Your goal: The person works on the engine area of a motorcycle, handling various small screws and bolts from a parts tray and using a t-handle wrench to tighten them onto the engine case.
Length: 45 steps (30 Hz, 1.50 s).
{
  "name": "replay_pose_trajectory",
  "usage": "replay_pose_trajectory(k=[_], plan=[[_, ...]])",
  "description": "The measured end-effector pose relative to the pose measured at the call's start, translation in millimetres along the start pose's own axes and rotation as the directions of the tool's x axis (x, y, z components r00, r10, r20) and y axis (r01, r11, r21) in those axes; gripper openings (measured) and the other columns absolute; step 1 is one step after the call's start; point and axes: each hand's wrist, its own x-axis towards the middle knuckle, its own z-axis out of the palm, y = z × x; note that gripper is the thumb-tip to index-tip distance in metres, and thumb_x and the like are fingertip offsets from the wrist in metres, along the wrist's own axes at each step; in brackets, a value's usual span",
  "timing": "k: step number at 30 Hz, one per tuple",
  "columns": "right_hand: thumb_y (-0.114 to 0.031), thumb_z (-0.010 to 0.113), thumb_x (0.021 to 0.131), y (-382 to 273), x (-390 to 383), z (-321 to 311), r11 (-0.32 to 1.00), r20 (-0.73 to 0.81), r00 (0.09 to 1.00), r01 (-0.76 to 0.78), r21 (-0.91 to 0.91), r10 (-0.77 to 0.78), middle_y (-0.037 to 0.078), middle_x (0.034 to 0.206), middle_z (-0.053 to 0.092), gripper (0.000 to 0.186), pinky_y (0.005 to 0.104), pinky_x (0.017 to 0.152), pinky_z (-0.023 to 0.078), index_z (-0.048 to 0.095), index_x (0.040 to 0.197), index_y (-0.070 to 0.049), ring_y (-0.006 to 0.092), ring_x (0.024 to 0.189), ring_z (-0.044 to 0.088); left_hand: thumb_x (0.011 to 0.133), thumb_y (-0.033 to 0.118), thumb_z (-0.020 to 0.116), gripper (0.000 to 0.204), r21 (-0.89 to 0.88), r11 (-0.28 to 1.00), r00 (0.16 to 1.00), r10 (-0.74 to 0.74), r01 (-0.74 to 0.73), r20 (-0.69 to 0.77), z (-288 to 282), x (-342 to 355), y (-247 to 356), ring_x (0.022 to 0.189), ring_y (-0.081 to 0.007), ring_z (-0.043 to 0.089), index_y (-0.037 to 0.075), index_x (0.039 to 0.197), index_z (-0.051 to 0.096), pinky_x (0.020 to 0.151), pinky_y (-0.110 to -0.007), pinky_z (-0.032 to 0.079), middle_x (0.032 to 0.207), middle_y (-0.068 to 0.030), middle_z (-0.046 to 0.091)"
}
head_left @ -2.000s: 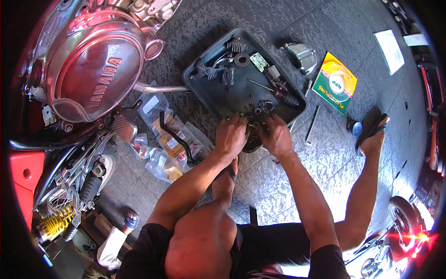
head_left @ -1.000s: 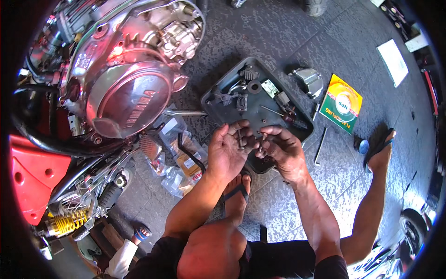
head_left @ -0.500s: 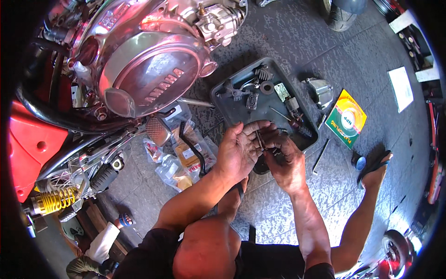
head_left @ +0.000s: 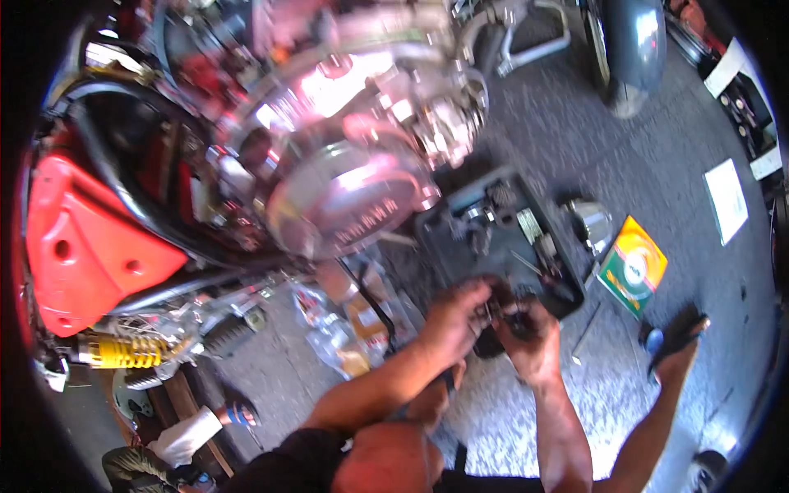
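1. While both hands meet at the near edge of the dark plastic parts tray [head_left: 493, 238] on the grey floor [head_left: 657, 148], a small dark metal part [head_left: 503, 316] is held between them.
2. Left hand [head_left: 450, 322]: fingers curled onto the part.
3. Right hand [head_left: 532, 343]: fingers pinched around it; motion blur hides the exact grip.
4. Judgement: the part is best kept low over the tray, so dropped pieces are caught.
5. Counted: one tray, one yellow-green box [head_left: 633, 267], one chrome motorcycle engine cover [head_left: 353, 197], one yellow shock spring [head_left: 123, 352].

Chrome engine cover [head_left: 345, 205], red panel [head_left: 82, 246], yellow-green box [head_left: 633, 267].
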Motion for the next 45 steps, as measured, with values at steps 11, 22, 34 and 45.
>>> replay_pose_trajectory(k=[11,22,34,45], plan=[[0.0,0.066,0.087,-46.6,27.0,-7.4,0.927,-0.007,0.994,-0.1,0.361,0.11,0.004,0.089,0.067,0.015,0.0245,0.071,0.05,0.063,0.102,0.003,0.0094,0.078,0.06,0.097,0.017,0.056,0.021,0.077,0.984,0.987,0.163,-0.163,0.015,21.0,6.6,11.4,0.092,-0.0197,0.066,0.001,0.109,0.063,0.081,-0.033,0.053,0.102,-0.0112,0.069],[-0.004,0.067,0.089,-179.9,179.9,-15.3,0.778,-0.078,0.96,0.263,0.571,-0.268,0.0,0.091,0.067,0.018,0.0207,0.072,0.045,0.068,0.106,0.002,0.0048,0.081,0.057,0.097,0.015,0.055,0.021,-0.017,0.997,0.997,0.072,-0.072,-0.012,-1.2,9.4,12.1,0.083,-0.0226,0.067,0.0,0.108,0.063,0.081,-0.035,0.055,0.099,-0.015,0.069],[-0.006,0.073,0.083,-195.3,193.2,-5.8,0.775,0.04,0.989,0.086,0.626,-0.142,0.004,0.088,0.069,0.021,0.024,0.073,0.046,0.07,0.102,0.002,0.0086,0.08,0.06,0.097,0.015,0.056,0.018,-0.073,0.996,0.999,0.052,-0.051,0.005,-11.6,16.5,24.7,0.083,-0.0216,0.066,0.001,0.107,0.063,0.078,-0.033,0.055,0.099,-0.0151,0.068],[-0.014,0.074,0.082,-210.7,193.1,-8.6,0.89,0.064,0.995,0.043,0.453,-0.08,0.004,0.084,0.069,0.021,0.0236,0.071,0.045,0.072,0.096,0.002,0.0098,0.075,0.058,0.095,0.015,0.06,0.016,-0.077,0.996,0.999,0.036,-0.036,0.0,-14.4,20.3,27.8,0.08,-0.0217,0.067,0.003,0.105,0.064,0.075,-0.033,0.056,0.097,-0.0142,0.069]])
